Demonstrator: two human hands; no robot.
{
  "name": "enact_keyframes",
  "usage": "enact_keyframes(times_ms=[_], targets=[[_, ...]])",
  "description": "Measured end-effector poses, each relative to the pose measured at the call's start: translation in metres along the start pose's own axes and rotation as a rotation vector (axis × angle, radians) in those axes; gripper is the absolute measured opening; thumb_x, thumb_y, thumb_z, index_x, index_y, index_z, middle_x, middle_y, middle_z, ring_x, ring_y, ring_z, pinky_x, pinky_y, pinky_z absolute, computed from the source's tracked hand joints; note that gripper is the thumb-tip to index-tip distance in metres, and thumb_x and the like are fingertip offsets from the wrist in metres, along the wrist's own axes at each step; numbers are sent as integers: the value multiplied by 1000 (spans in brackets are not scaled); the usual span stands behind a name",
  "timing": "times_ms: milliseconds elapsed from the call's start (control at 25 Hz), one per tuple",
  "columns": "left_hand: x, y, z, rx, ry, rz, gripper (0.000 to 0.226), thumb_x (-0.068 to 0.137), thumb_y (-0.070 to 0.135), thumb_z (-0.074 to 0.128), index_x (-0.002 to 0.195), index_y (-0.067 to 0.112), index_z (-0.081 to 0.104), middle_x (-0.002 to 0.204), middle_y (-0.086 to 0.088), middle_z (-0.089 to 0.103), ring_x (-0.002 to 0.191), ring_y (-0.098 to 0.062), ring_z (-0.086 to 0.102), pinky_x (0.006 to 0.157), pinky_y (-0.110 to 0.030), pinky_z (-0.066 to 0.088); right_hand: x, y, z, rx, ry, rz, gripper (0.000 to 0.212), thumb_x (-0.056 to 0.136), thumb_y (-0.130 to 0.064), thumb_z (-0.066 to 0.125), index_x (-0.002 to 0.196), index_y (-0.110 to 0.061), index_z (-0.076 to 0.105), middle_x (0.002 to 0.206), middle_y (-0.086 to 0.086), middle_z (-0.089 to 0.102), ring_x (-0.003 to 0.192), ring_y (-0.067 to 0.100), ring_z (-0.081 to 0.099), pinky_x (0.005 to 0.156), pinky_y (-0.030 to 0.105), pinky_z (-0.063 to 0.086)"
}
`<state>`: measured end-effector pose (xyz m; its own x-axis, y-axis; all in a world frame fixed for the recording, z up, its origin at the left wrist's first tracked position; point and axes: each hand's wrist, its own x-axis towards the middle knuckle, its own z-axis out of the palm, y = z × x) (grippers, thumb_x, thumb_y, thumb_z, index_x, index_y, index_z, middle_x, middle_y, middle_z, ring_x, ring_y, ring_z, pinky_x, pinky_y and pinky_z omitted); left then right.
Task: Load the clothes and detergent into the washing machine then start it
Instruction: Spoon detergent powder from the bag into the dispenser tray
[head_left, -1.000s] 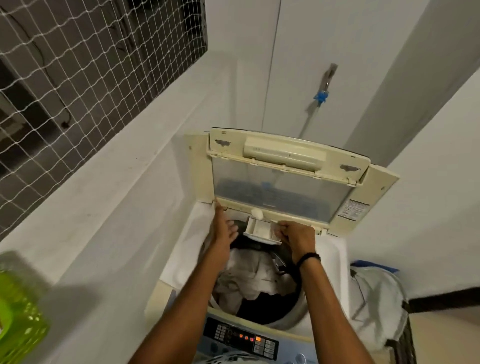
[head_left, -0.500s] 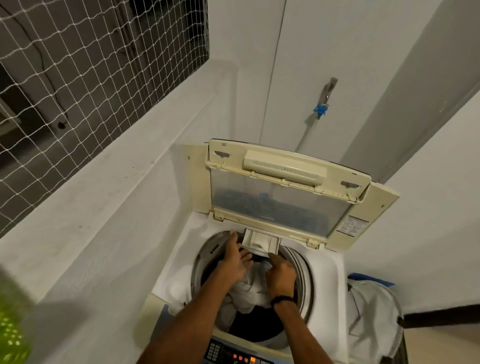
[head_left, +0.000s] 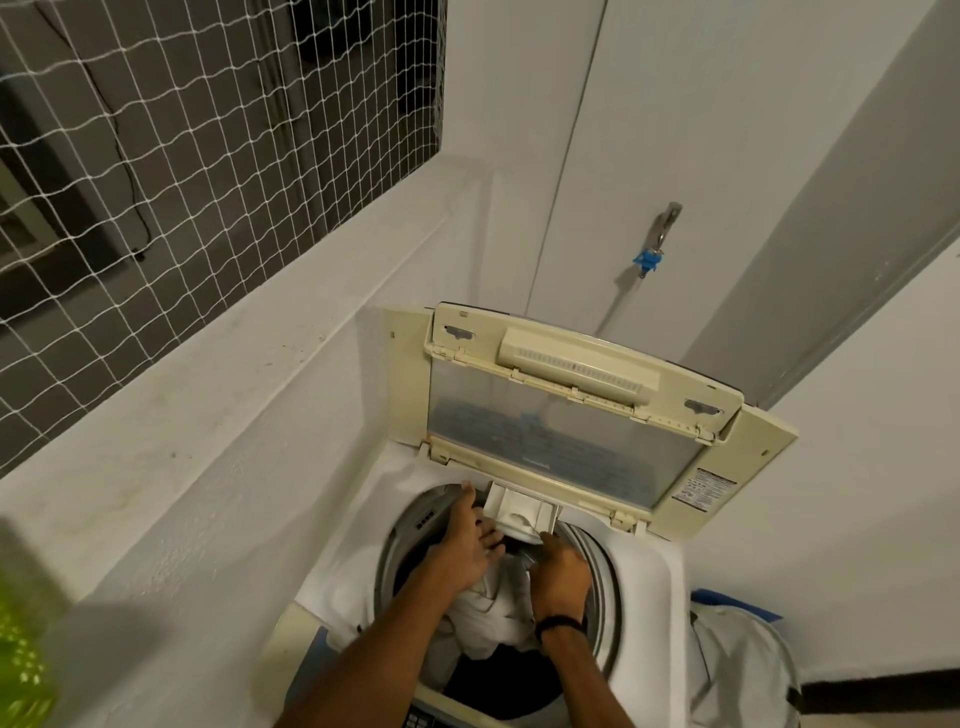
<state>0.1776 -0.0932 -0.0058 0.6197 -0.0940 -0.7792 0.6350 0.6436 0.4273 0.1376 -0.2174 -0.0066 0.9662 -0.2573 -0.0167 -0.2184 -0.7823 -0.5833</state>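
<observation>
From the head camera, the cream-and-white top-loading washing machine (head_left: 644, 587) stood in a corner of white walls, its yellowed plastic lid (head_left: 566, 415) folded upright at the back. A small white detergent drawer (head_left: 522, 512) stuck out from the rear rim of the tub opening, just under the lid's hinge edge. Inside the round drum lay a heap of pale white clothes (head_left: 488, 618), piled towards the middle and left of the opening, with dark drum space in front of them.

The left hand (head_left: 467, 551) reached over the clothes with its fingers (head_left: 491, 540) loosely spread, the tips touching the drawer's left lower corner and the thumb lying along the drum's rim. The right hand (head_left: 561, 574), with a black band (head_left: 558, 623) at the wrist, sat just below the drawer's right corner; its fingers were curled in, but whether they pinched the drawer or the cloth could not be told.

A metal wall tap with a blue fitting (head_left: 657, 244) hung above the lid. A white net (head_left: 171, 156) covered the opening to the left. A blurred green basket (head_left: 23, 660) showed at the lower left edge, and a grey-white fabric bag (head_left: 743, 670) stood just beside the machine on the right.
</observation>
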Motion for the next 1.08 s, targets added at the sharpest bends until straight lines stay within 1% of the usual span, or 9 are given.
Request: enact_keyframes(times_ms=[120,240,360,440,520,600,760,920,1080], targets=[[-2,6,-3,7,13,43,85,93,68,41,154,12,28,152,-18,41,130,-33,48,107,-45,39,9,1,-2,152,34,196,23,81,-1,62,92,-14,78,86,10,76,82,30,70,71,25,47],[-16,22,-3,76,62,186,76,96,65,38,152,13,35,144,-16,50,127,-31,52,105,-40,44,19,-4,-3,508,-78,390,15,77,-14,69,79,-25,80,81,0,77,83,23,72,82,39,57],[-52,52,-3,82,179,431,42,99,54,43,105,18,63,90,-6,60,81,-19,59,68,-27,45,23,-34,-16,949,-255,526,17,83,-5,63,92,-8,77,85,7,76,85,22,72,83,37,59],[-85,72,-9,97,237,644,39,100,50,42,96,17,63,88,-5,61,82,-20,59,67,-25,45,17,-67,-29,1191,-353,556,20,84,-1,65,103,3,70,94,16,75,91,27,73,76,31,60],[-124,88,-18,93,305,828,47,102,49,40,121,11,60,108,-7,68,96,-19,67,78,-24,53,7,-100,-38,1279,-448,526,21,84,-1,66,105,3,70,100,18,74,98,30,72,80,33,58],[-169,101,-32,50,397,985,43,103,45,41,126,14,59,114,-6,70,100,-18,69,87,-30,56,-5,-134,-45,1289,-563,483,23,85,2,62,107,4,68,102,19,74,97,29,72,86,36,57],[-267,111,-63,-49,517,1274,23,105,34,45,115,25,63,104,-2,73,95,-16,71,88,-31,57,-32,-203,-61,1326,-836,361,26,86,6,57,110,8,65,100,19,72,93,27,72,78,28,59],[-354,106,-110,-212,689,1546,17,102,23,50,105,20,66,98,-12,72,89,-23,65,81,-32,52,-79,-269,-71,1280,-1072,180,22,86,9,51,102,8,65,90,16,73,86,24,73,75,25,60],[-412,90,-172,-222,978,1623,11,94,28,60,91,24,69,93,-2,72,88,-17,65,81,-32,51,-133,-324,-76,1062,-1172,-177,17,86,12,55,96,10,69,84,23,73,80,28,74,77,30,61]])
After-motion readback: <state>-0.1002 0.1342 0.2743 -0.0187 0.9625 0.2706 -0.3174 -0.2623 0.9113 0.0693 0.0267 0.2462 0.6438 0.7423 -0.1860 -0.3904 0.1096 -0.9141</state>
